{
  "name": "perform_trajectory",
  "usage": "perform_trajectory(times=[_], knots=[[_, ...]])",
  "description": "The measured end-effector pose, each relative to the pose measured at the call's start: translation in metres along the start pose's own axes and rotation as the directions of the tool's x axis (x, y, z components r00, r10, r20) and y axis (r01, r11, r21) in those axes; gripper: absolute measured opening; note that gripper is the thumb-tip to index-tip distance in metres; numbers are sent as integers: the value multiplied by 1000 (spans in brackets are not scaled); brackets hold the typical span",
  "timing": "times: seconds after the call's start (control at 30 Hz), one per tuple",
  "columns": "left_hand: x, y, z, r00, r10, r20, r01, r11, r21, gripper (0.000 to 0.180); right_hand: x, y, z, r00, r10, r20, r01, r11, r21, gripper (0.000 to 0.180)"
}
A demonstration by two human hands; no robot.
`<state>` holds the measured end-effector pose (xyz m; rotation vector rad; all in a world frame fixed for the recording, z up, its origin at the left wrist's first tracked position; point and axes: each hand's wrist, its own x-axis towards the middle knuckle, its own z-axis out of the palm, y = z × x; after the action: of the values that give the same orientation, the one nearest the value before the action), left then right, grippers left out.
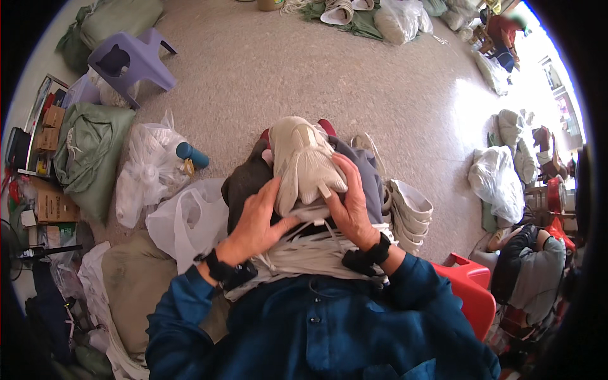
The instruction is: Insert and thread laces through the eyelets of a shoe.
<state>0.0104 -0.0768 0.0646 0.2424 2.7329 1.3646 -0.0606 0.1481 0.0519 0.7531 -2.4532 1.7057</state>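
Observation:
A beige sneaker (303, 152) rests on my lap between my knees, toe pointing away from me, with its tongue and pull tab toward me. My left hand (258, 218) lies along the left side of its opening, fingers straight and thumb spread apart. On the other side, my right hand (351, 206) grips the sneaker, fingers along its side and thumb by the pull tab. A thick bundle of pale shoelaces (304, 261) spreads across my lap under both wrists. Black straps circle both wrists.
Stacked beige shoes (410, 215) stand right of my leg, near a red plastic stool (465, 285). At left are a white plastic bag (190, 218), a blue bottle (192, 154), a green sack (92, 158) and a purple stool (130, 60). Two people sit at the right.

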Motion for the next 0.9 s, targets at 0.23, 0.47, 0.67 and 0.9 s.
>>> perform_trajectory(times=[0.23, 0.47, 0.67, 0.9], knots=[[25, -37, -30, 979, 23, 202, -70, 971, 227, 77, -34, -8, -7, 983, -17, 183, 61, 969, -238, 69], [18, -46, -9, 981, 140, 136, -177, 934, 309, 80, -28, 5, 1, 974, -53, 220, 142, 901, -411, 73], [12, -37, 10, 985, 141, 98, -170, 869, 464, 88, -13, 5, 0, 967, -99, 237, 206, 850, -485, 70], [-19, -8, -1, 979, 145, -146, -57, 875, 481, 64, -27, -16, -24, 973, -141, 185, 183, 954, -236, 56]])
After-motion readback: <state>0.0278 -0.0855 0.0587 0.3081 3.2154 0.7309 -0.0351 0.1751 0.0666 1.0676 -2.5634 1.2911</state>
